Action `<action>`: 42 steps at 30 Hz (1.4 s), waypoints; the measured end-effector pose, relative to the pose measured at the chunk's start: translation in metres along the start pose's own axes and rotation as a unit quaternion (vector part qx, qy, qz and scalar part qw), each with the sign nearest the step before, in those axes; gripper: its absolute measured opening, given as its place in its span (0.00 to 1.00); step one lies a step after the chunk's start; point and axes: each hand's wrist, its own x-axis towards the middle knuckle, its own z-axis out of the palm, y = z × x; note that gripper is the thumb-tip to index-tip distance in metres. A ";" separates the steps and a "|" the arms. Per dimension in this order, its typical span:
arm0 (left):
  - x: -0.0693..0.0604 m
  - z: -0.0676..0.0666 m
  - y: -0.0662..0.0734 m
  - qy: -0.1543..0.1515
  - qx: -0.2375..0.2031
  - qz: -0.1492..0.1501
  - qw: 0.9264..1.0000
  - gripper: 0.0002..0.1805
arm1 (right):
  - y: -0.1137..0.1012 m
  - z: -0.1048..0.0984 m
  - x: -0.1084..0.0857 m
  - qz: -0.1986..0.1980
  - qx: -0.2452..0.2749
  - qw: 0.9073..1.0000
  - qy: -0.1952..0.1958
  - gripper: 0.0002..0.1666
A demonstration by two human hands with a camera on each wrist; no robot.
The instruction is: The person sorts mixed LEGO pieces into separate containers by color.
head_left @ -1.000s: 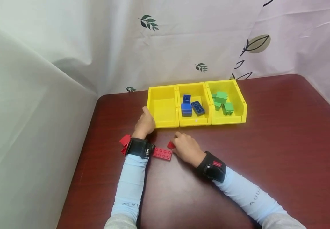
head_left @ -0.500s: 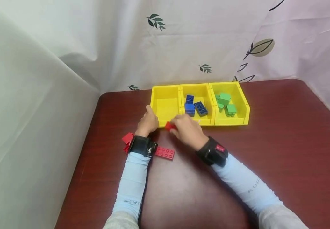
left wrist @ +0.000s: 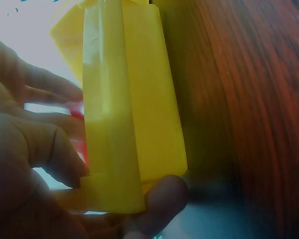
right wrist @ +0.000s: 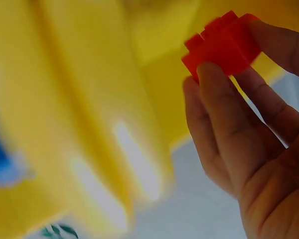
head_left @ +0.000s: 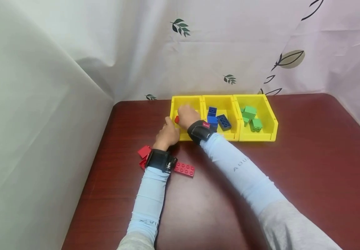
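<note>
Between thumb and fingers, my right hand (head_left: 188,116) pinches a small red brick (head_left: 177,119), held over the leftmost yellow bin (head_left: 186,100). In the right wrist view the red brick (right wrist: 222,47) shows its studs, with fingertips on either side. My left hand (head_left: 168,133) grips that bin at its front left corner; the left wrist view shows the bin wall (left wrist: 109,109) between its fingers. A flat red brick (head_left: 184,169) lies on the table right of my left wrist, and more red bricks (head_left: 144,151) lie left of it, partly hidden by the wristband.
The middle bin (head_left: 234,135) holds several blue bricks (head_left: 224,122). In the right bin (head_left: 272,133) are several green bricks (head_left: 256,124). All three bins stand side by side near the back of the dark red table (head_left: 308,156), before a white patterned curtain (head_left: 211,52).
My right hand has carried the red brick from the table, up past the front edge, to over the left bin. My left hand keeps its grip on the bin. The head view has shifted slightly.
</note>
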 end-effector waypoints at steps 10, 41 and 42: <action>0.001 0.002 0.006 0.006 0.003 -0.012 1.000 0.30 | 0.006 0.022 0.010 -0.002 -0.022 1.000 -0.011 0.14; 0.001 0.004 0.003 -0.009 -0.006 -0.011 1.000 0.32 | 0.013 -0.011 -0.019 -0.046 0.028 0.998 -0.023 0.18; 0.001 0.004 0.003 -0.009 -0.005 -0.012 1.000 0.31 | 0.013 -0.016 -0.026 -0.055 0.036 0.998 -0.020 0.19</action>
